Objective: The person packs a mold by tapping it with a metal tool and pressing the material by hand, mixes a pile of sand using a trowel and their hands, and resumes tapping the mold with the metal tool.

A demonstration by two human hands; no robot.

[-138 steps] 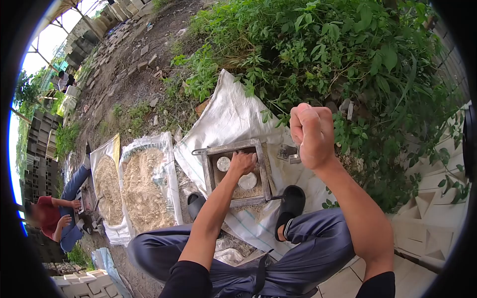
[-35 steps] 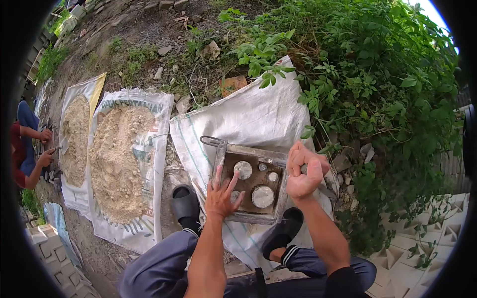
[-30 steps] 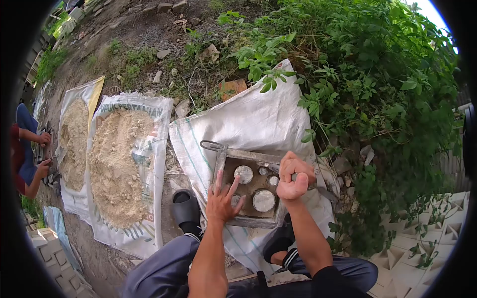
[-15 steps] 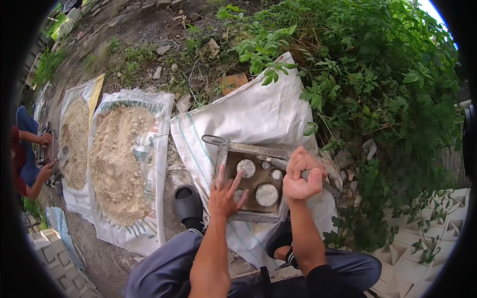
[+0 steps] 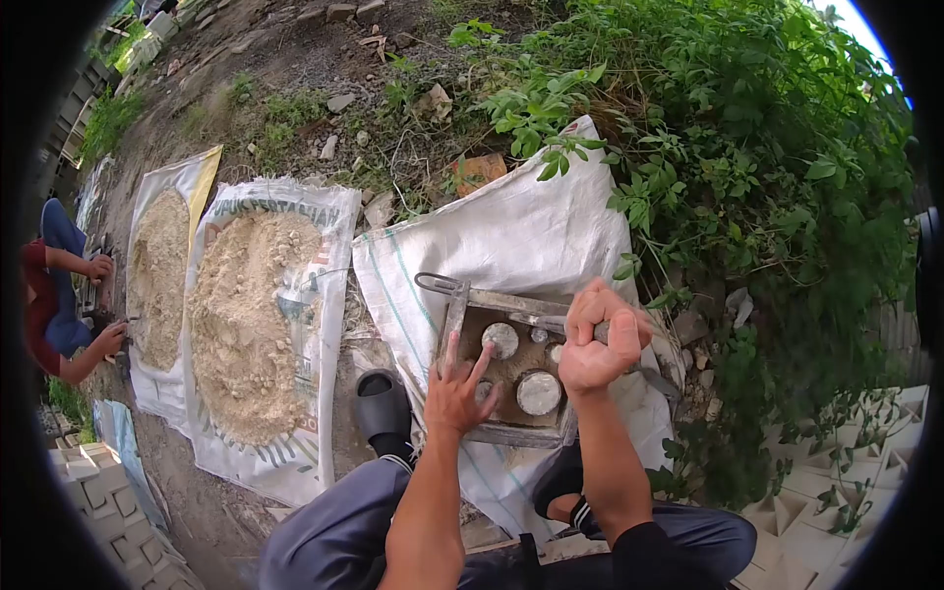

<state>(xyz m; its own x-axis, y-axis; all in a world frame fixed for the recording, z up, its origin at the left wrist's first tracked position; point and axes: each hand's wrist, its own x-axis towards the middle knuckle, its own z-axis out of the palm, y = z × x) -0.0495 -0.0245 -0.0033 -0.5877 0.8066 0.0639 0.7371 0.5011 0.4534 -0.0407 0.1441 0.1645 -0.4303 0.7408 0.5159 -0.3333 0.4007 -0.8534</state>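
A square frame (image 5: 509,434) packed with brown sand lies in front of me. Several round, pale grey pieces sit in the sand, among them a large disc (image 5: 539,392) and a smaller disc (image 5: 500,340). My left hand (image 5: 457,395) is over the frame's left side, fingers spread; its fingertips reach the frame's edge and the smaller disc. Above the frame's right side, my right hand (image 5: 607,339) is a closed fist. A bit of something grey shows between its thumb and fingers, too little to name. Beside that fist, a grey flat piece (image 5: 657,382) lies over the sack.
Under the frame a white woven sack (image 5: 511,231) is spread out. To the left, pale sand (image 5: 251,334) is heaped on another sack, with a second heap (image 5: 159,280) beyond. A person (image 5: 59,295) works at the far left. Leafy plants (image 5: 747,177) crowd the right.
The view has shifted slightly, so the scene sits a little further right. Both hands keep nearly the same pose, the right fist slightly closer over the frame's right edge.
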